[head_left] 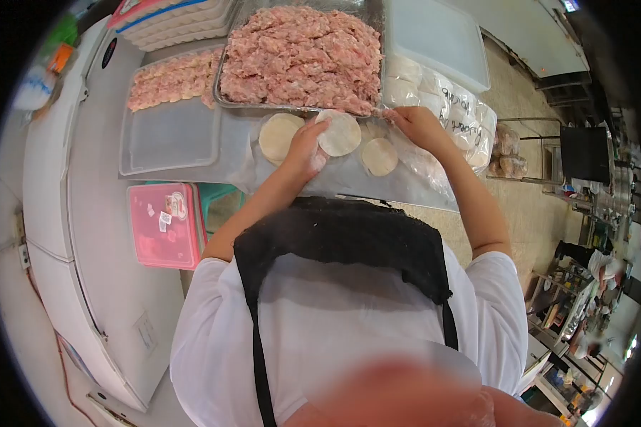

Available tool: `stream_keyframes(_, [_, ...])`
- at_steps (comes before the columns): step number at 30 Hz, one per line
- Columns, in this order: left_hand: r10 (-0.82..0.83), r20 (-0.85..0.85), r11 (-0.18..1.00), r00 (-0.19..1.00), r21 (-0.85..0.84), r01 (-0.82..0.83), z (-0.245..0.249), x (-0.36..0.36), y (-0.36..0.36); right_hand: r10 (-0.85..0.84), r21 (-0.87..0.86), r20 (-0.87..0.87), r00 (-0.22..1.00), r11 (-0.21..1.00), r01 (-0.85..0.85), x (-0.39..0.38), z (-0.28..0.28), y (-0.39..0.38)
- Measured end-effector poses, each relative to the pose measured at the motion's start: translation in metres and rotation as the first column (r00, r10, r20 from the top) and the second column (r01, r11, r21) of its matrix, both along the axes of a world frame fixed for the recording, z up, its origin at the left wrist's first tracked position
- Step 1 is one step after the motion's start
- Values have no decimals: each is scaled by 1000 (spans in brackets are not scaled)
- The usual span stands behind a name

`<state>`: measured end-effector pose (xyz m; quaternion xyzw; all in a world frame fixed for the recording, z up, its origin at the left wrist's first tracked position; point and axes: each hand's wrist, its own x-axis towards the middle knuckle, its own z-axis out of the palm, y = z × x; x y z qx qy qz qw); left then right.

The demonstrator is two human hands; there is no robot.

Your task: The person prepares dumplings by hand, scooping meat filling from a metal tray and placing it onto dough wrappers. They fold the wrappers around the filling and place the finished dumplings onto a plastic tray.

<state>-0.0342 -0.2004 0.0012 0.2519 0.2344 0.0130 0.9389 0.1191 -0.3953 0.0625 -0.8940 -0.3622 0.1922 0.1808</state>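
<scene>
A round dumpling wrapper point(340, 134) lies on the fingers of my left hand point(308, 151), gripped at its left edge. Under and beside that hand, more round wrappers point(278, 135) rest on the table, and a single wrapper point(379, 156) lies to the right. My right hand point(414, 127) is closed at the near right corner of a metal tray point(263, 108) heaped with ground meat filling point(303, 57). Its fingers pinch something thin reaching toward the meat, too small to make out.
A plastic tray point(167, 146) at left holds rows of filled dumplings point(174, 80). Stacked dumpling trays point(174, 25) stand behind it. Bagged wrapper stacks point(454, 114) and a clear lid point(438, 43) are at right. Pink containers point(160, 238) sit below the table, beside a white freezer point(114, 213).
</scene>
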Motion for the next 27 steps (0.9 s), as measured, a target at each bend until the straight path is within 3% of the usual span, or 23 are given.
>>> stream_keyframes(4, [80,55,997,995,3,-81,30,3,20,-161,266,-417,895,920,289,-8,5,4])
stream_keyframes(8, [150,74,984,986,-105,-142,59,32,45,-145,482,-529,836,760,436,-21,37,41])
stream_keyframes(11, [220,242,973,945,-131,-193,86,60,63,-52,659,-457,888,650,377,-30,29,76])
stream_keyframes(14, [322,201,930,925,-252,-268,117,68,88,-107,608,15,994,791,76,-28,12,95])
stream_keyframes(15, [331,182,929,926,-234,-286,115,68,98,-87,569,191,978,822,-38,-28,14,100])
stream_keyframes(16, [342,166,928,925,-215,-304,108,67,109,-61,346,148,987,938,6,-36,51,100])
stream_keyframes(19, [386,202,920,900,-154,-359,89,68,131,-42,64,470,882,998,13,-56,92,103])
stream_keyframes(20, [367,214,926,905,-172,-335,83,68,136,-93,201,485,869,980,-7,-63,92,113])
stream_keyframes(23, [292,172,947,941,-189,-260,109,55,141,70,188,502,862,964,-187,-48,56,119])
stream_keyframes(24, [270,146,951,952,-193,-241,119,51,141,67,81,529,846,988,-129,-48,73,117])
stream_keyframes(27, [321,137,947,937,-57,-316,111,55,149,24,-20,530,848,1000,-15,-75,136,128])
